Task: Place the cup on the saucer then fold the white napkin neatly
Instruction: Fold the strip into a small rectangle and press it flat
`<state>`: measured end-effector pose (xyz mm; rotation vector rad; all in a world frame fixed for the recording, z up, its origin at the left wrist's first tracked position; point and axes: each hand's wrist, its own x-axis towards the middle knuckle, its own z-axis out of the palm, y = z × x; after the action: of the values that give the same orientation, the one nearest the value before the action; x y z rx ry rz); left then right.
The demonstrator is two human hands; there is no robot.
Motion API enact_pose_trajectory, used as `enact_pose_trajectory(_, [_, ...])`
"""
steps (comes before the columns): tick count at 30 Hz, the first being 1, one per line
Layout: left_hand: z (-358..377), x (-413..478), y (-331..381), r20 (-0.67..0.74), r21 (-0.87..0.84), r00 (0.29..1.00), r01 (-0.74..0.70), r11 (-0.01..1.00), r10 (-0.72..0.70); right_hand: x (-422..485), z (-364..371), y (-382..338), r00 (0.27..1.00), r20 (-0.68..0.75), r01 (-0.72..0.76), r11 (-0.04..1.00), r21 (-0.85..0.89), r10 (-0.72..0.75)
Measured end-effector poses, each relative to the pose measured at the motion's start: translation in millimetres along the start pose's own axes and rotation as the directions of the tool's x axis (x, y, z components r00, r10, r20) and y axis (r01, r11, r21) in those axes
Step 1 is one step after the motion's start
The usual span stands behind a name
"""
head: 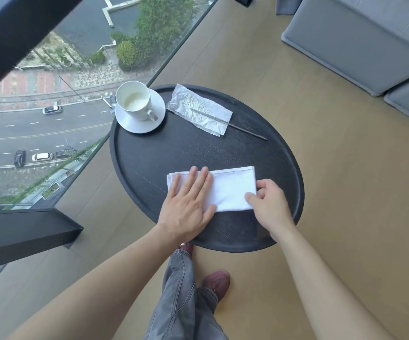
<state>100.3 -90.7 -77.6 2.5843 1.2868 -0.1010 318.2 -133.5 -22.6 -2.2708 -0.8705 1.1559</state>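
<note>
The fingers [199,179] of the left hand [186,204] lie spread and flat, pressing down the left half of the white cloth napkin [230,190], gripping nothing; the fingers [253,198] of the right hand [271,203] are curled at the napkin's right short edge, thumb on top, and seem to pinch that edge, though whether cloth is truly caught between them is hard to tell. The napkin lies at about six o'clock on the round black wooden bench [198,148], already a narrow rectangle several layers thick, its long edges fairly straight, its left end showing slightly uneven layers. Out at about eleven o'clock the white ceramic cup [134,100] stands upright on the white round saucer [147,122], handle toward the near side, so the first part of the task looks done. By my judgement the folding is well advanced, with perhaps one more fold across the middle and a smoothing left. At one o'clock a crumpled clear plastic wrapper [198,109] lies with a thin dark metal stick [235,126] across it, apart from the napkin.
</note>
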Motion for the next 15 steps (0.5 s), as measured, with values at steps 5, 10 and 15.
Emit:
enact_pose_trajectory(5, [7.1, 17.4, 35.8, 0.021, -0.028, 1.000, -0.021, 0.999, 0.022, -13.1, -27.8, 5.4, 0.990, -0.048, 0.136, 0.986, 0.096, -0.132])
enact_pose_trajectory(10, [-0.6, 15.4, 29.0, 0.002, -0.071, 0.999, -0.042, 0.997, 0.043, -28.7, -22.0, -6.6, 0.972, -0.081, 0.227, 0.969, 0.093, -0.220])
enact_pose_trajectory(15, [-9.9, -15.6, -27.6, -0.097, -0.033, 0.993, 0.068, 0.997, -0.071, -54.8, 19.9, -40.1, 0.892, -0.165, 0.412, 0.907, -0.085, -0.420])
